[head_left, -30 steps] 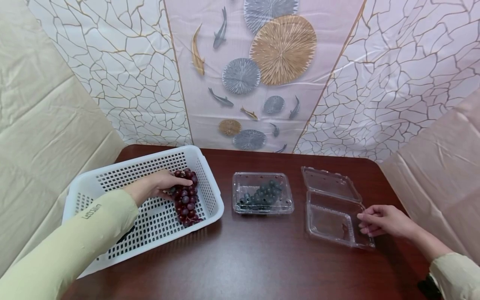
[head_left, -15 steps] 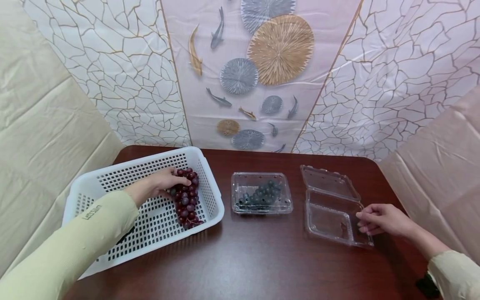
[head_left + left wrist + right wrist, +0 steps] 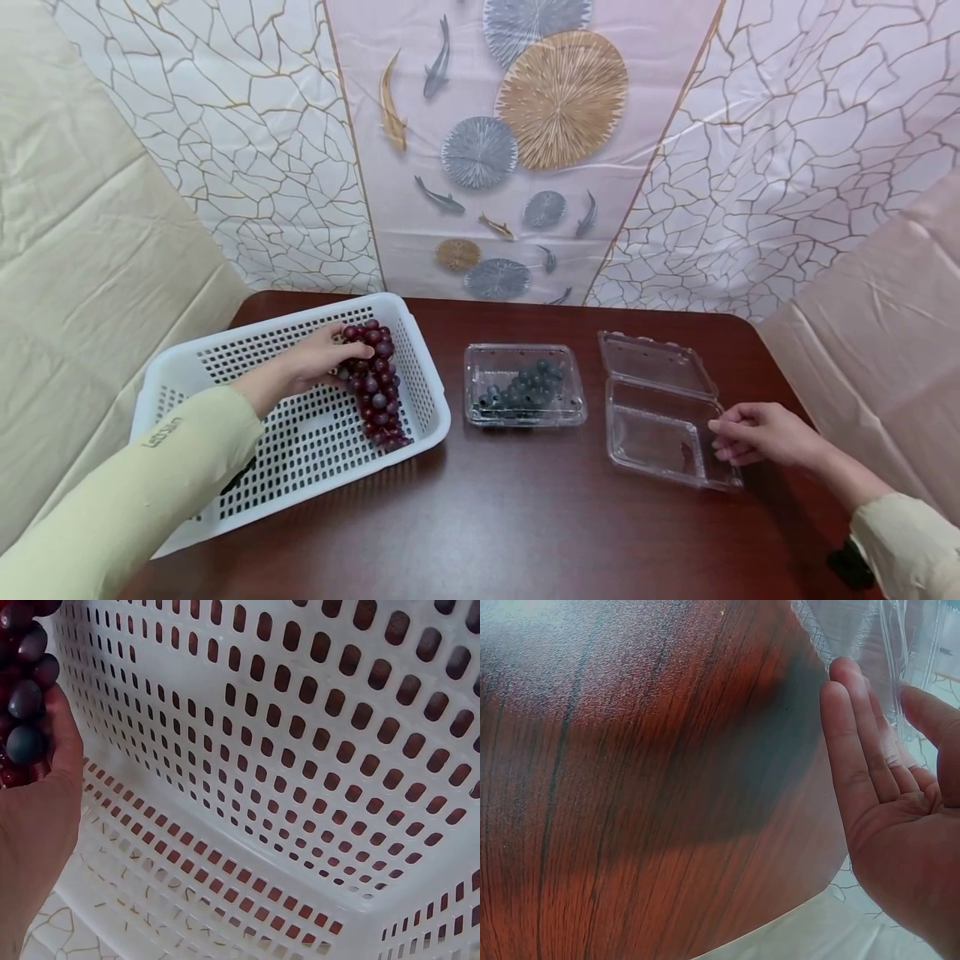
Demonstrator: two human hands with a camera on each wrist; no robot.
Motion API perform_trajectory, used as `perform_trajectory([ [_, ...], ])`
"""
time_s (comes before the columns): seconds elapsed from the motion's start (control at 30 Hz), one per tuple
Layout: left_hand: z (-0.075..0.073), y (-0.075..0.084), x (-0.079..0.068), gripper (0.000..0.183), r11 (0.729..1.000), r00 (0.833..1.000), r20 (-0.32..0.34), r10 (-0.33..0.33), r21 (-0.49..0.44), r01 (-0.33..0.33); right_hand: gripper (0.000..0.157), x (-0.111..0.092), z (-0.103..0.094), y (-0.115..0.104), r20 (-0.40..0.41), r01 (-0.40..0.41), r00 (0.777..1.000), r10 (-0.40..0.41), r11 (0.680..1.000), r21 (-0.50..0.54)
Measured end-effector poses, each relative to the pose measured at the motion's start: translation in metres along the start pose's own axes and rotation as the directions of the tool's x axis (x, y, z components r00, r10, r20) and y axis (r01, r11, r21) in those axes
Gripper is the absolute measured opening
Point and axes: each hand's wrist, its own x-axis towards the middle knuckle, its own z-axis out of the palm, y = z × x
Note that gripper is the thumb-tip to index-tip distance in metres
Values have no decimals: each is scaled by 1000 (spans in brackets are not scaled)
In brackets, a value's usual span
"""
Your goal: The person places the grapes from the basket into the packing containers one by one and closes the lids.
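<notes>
My left hand (image 3: 318,358) grips the upper part of a bunch of red grapes (image 3: 381,392) at the right end of a white perforated plastic basket (image 3: 438,412). The bunch stretches down toward the basket's near wall. At the left edge of the left wrist view, dark grapes (image 3: 26,701) lie against the fingers. On the right, my right hand (image 3: 765,435) pinches the right edge of an opened clear plastic clamshell box (image 3: 652,437), whose lid (image 3: 660,367) is folded back. The right wrist view shows thumb and fingers on either side of the clear plastic (image 3: 855,630).
Between basket and opened box stands a closed clear clamshell box (image 3: 480,362) with dark grapes (image 3: 534,385) inside. All of it is on a dark red-brown wooden table (image 3: 510,517). Patterned cloth (image 3: 480,233) hangs behind the table's back edge, with beige cloth (image 3: 892,308) at the sides.
My left hand has risen a little, and the red grapes have come up with it. The opened box and my right hand have shifted slightly to the left.
</notes>
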Motion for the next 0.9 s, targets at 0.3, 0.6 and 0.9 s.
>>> perform_trajectory([
  [0.3, -10, 15, -12, 82, 1000, 1000, 18, 3, 20, -3, 30, -1, 1, -3, -29, -1, 1000, 1, 1000, -24],
  [0.6, -21, 30, -26, 75, 998, 999, 15, 43, 37, -43, 30, 0, 0, -7, -47, 2, 999, -5, 998, -58],
  [0.9, -24, 60, -36, 67, 995, 994, 41, 98, 20, -99, 30, 0, -1, -13, -83, -27, 996, 18, 993, -115],
])
